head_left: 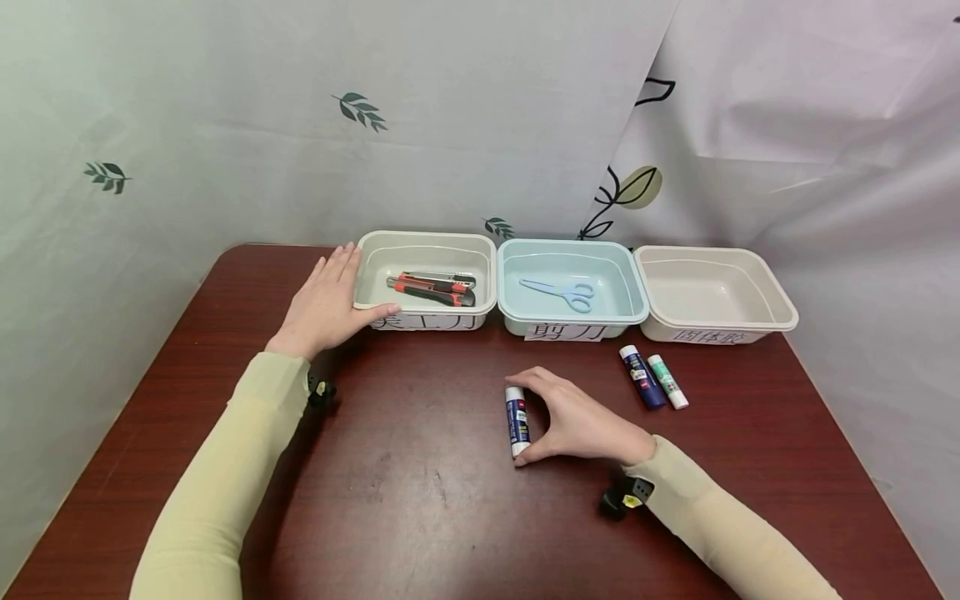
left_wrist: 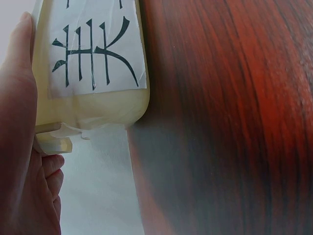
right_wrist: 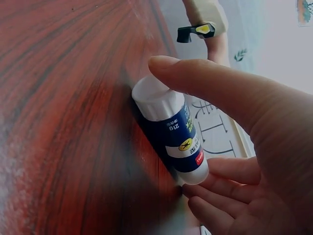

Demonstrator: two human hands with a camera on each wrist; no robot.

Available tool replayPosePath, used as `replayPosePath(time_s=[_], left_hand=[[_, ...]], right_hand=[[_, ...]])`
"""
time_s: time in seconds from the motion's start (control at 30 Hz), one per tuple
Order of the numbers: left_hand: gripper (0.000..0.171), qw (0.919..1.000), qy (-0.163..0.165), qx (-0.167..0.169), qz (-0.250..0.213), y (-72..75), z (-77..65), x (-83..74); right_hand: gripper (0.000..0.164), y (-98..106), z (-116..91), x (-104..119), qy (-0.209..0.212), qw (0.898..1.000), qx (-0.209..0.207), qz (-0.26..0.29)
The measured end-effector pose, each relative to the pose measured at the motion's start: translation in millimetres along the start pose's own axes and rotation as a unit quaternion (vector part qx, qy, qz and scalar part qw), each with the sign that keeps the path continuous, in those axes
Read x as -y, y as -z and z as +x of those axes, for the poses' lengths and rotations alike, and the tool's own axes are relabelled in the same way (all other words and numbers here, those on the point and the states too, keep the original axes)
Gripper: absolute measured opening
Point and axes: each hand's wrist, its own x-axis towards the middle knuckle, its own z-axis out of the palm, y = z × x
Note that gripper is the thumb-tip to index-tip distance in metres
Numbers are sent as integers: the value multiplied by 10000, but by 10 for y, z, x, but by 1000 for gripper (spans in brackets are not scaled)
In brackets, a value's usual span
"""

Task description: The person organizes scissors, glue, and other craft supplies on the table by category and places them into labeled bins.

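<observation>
A blue-and-white glue stick [head_left: 517, 421] lies on the table, its ends between the thumb and fingers of my right hand [head_left: 581, 417]. The right wrist view has the thumb at the ridged white end of the glue stick [right_wrist: 168, 129] and the fingertips at the other end. My left hand [head_left: 322, 300] rests against the left corner of the cream bin [head_left: 363, 287], fingers straight along its side and thumb over the front rim. Inside that bin lie several red-and-black utility knives [head_left: 435, 289]. The left wrist view shows the bin's paper label [left_wrist: 93, 54] close up.
Right of the cream bin stands a light blue bin [head_left: 517, 292] with blue scissors [head_left: 562, 292], then a beige bin [head_left: 720, 287]. A larger blue glue stick [head_left: 642, 377] and a small green-and-white one [head_left: 667, 382] lie before them. A patterned curtain [head_left: 450, 125] hangs behind the table.
</observation>
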Motion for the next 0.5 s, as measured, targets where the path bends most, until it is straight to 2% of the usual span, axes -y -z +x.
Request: replayPosePath(time_s=[0.5], left_hand=[[119, 10000, 11, 21, -16, -2, 0, 5]], right_hand=[[98, 23, -21, -26, 0, 9999, 63, 105]])
